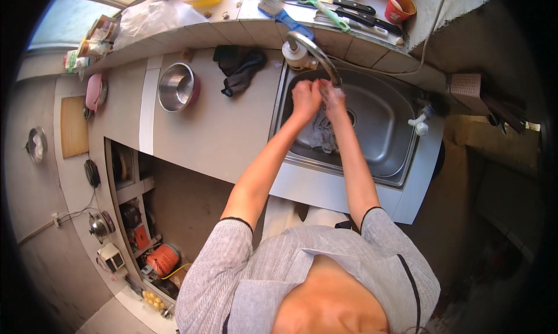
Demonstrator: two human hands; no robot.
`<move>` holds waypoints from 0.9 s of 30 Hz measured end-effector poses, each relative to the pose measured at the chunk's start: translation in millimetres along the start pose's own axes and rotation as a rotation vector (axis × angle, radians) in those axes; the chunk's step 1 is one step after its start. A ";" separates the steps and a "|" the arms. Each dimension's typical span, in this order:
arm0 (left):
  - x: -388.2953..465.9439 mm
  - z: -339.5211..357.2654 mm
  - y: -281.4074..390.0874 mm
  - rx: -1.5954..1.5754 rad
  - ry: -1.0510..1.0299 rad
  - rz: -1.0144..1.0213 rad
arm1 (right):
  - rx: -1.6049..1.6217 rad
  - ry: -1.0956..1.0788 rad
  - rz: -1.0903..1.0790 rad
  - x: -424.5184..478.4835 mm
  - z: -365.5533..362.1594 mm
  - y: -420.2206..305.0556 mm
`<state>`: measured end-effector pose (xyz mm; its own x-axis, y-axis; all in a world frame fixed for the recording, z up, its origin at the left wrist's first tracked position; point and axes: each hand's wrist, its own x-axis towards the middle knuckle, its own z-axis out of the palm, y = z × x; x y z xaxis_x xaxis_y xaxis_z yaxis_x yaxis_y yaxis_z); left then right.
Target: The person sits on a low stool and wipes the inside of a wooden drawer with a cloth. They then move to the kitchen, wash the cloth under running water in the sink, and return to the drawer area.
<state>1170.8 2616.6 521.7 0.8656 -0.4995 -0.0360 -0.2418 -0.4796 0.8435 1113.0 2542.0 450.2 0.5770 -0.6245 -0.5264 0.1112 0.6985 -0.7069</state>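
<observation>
My left hand (307, 98) and my right hand (333, 99) meet over the left part of a stainless steel sink (383, 129). The curved metal faucet (320, 55) ends right above my right hand, and water seems to fall on it. My left hand's fingers are bent, their tips by my right hand; whether anything small is between them cannot be seen. A wet grey cloth (323, 133) lies crumpled on the sink's bottom, partly beneath my right forearm and beside the drain (351, 117).
Dark cloths (243, 70) and a steel bowl (176, 88) sit on the counter to the left. Knives (366, 19), a green-handled peeler (327, 11), a blue brush (287, 19) and a red cup (399, 8) occupy the ledge behind. A tap valve (420, 122) stands at the sink's right edge.
</observation>
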 end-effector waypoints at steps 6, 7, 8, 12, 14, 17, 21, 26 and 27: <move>57.3 -10.8 2.1 -0.597 -0.080 -0.650 | -0.314 -0.340 0.018 -22.3 -18.9 -46.4; 64.1 -11.2 3.3 -0.596 -0.090 -0.673 | -0.485 -0.358 -0.072 -29.5 -17.9 -55.0; 62.6 -11.8 2.1 -0.629 -0.095 -0.710 | -0.860 -0.277 -0.173 -36.6 -18.8 -67.0; 53.7 -15.9 -16.3 -0.698 -0.307 -0.782 | -1.134 -0.369 -0.448 -83.6 -26.5 -132.1; 56.5 -14.3 -16.0 -0.911 -0.320 -0.786 | -0.867 -0.403 -0.047 -121.6 -12.5 -167.2; 53.7 -2.1 3.1 -0.898 -0.253 -0.754 | -0.348 -0.675 0.061 -124.1 -43.2 -168.6; 66.1 2.8 1.0 -0.770 -0.257 -0.713 | -1.756 0.040 -0.787 -122.7 -79.3 -115.8; 29.1 -9.4 -20.7 -0.793 -0.291 -0.735 | -1.013 -0.100 -0.169 -151.4 -76.6 -135.1; 32.3 -10.0 -38.4 -0.465 -0.174 -0.826 | -1.175 -0.139 -0.359 -153.1 -66.6 -129.9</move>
<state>1212.5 2626.1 493.5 0.5989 -0.2504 -0.7607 0.6450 -0.4123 0.6435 956.4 2523.6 591.2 0.7525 -0.6236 -0.2116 -0.4719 -0.2865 -0.8338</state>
